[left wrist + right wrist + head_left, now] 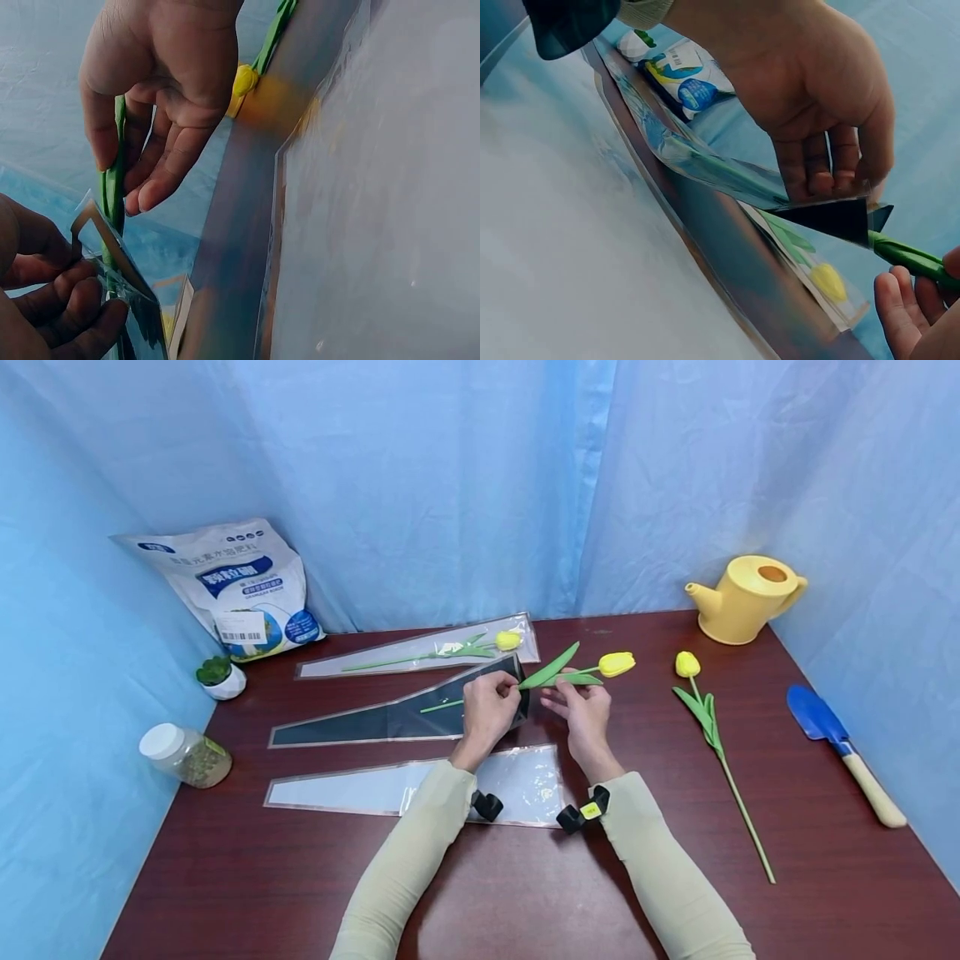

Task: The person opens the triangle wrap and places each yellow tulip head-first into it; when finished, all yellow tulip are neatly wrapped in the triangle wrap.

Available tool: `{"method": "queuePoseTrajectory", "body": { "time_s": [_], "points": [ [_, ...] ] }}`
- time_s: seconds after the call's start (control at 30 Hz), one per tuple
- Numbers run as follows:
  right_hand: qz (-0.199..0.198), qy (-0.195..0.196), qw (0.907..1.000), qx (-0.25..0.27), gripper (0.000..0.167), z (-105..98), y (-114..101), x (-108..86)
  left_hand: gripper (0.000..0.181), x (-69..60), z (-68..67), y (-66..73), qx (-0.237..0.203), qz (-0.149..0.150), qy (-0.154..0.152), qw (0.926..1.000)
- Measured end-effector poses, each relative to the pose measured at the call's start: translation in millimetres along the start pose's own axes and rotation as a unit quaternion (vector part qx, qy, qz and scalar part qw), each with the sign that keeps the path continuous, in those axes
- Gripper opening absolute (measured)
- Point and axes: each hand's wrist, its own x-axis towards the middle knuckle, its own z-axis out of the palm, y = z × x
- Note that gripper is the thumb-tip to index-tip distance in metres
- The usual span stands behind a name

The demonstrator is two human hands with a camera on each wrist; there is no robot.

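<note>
My left hand (487, 706) pinches the raised mouth of a dark, clear-fronted flower sleeve (367, 723) in the middle of the table. A yellow tulip (617, 664) has its stem inside that sleeve, while its bloom and green leaves stick out to the right. Just beyond the mouth, my right hand (587, 714) pinches the tulip by its leaves and stem. In the right wrist view the sleeve's opening (832, 217) gapes around the green stem (907, 257). The left wrist view shows thumb and fingers of the right hand (169, 60) on the leaves.
Behind lies a white sleeve (322, 668) with another yellow tulip (507, 640); in front, a white sleeve (330, 792). A loose tulip (705, 714), blue trowel (816, 714) and yellow watering can (738, 606) are right. Left are a fertilizer bag (240, 581), potted succulent (219, 677) and jar (183, 756).
</note>
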Motion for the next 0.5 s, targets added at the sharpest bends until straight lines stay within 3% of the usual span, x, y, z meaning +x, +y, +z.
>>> {"method": "queuePoseTrajectory", "body": {
  "time_s": [0.23,0.5],
  "points": [
    [0.031,0.005,0.9968,0.073,0.016,-2.3,-4.4,0.3,0.014,0.2,-0.5,0.0,-0.004,0.004,0.009,0.9999],
    [0.063,0.012,0.9940,0.088,0.006,-2.6,-1.9,1.1,0.013,-1.1,-0.4,1.9,-0.008,0.013,0.006,0.9999]
  ]
}}
